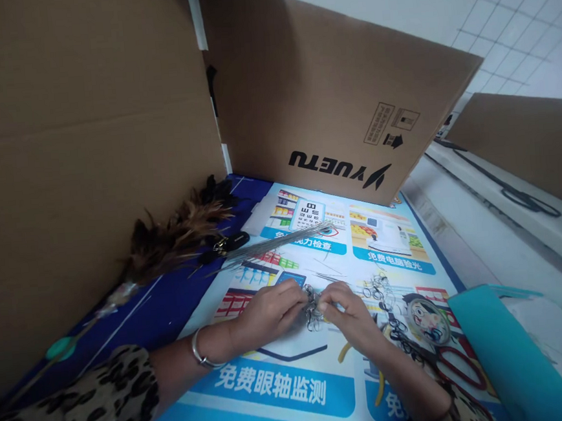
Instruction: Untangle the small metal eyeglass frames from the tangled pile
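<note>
My left hand [275, 309], with a silver bangle [200, 352] on its wrist, pinches the left side of a small tangle of thin, looped wire [312, 313]. At the tangle's right side, the fingers of my right hand [350, 314] are closed in a pinch. Exactly what lies between the fingertips is too small to make out, but the wire piece sits between both hands. Beyond them lies a bundle of straight thin wires [281, 240]. To the right, more dark wire loops [379, 290] are scattered beside a round clear dish [428, 321].
Cardboard panels [330, 90] stand at the back and left. Brown feathers [180, 234] and a black fob [237, 241] lie on the left. Red handle loops [461, 366] and yellow curved handles [380, 387] show near my right forearm. A teal board [510, 348] is farther right.
</note>
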{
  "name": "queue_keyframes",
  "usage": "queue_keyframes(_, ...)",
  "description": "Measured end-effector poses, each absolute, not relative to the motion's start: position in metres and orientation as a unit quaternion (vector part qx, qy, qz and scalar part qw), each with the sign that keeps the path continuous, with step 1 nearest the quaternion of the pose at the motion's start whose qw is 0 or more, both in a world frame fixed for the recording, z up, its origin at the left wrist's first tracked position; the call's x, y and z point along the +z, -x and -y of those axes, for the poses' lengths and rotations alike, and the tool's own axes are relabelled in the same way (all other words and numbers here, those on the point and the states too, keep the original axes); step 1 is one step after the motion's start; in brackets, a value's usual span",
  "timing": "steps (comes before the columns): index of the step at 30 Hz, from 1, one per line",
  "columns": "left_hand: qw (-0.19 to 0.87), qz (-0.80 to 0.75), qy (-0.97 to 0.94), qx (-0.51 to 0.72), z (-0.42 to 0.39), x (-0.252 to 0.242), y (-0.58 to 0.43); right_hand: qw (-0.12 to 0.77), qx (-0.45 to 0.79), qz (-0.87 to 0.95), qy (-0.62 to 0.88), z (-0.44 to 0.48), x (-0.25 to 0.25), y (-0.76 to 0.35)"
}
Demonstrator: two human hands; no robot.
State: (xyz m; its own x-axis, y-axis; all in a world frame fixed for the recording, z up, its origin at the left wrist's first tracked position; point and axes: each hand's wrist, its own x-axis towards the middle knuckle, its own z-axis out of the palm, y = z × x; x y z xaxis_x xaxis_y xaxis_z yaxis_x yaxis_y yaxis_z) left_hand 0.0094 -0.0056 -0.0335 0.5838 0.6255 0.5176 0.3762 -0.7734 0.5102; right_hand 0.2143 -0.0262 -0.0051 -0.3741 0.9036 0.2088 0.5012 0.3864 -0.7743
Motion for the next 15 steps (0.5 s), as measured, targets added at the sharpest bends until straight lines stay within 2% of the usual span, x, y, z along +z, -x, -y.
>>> queue_keyframes(15,0.155,-0.286,-0.873,0.363,0.0058,-0.0329,-0.0090,0.327,0.293,0.776,0.452,0.0266,-0.0085,-0.2110)
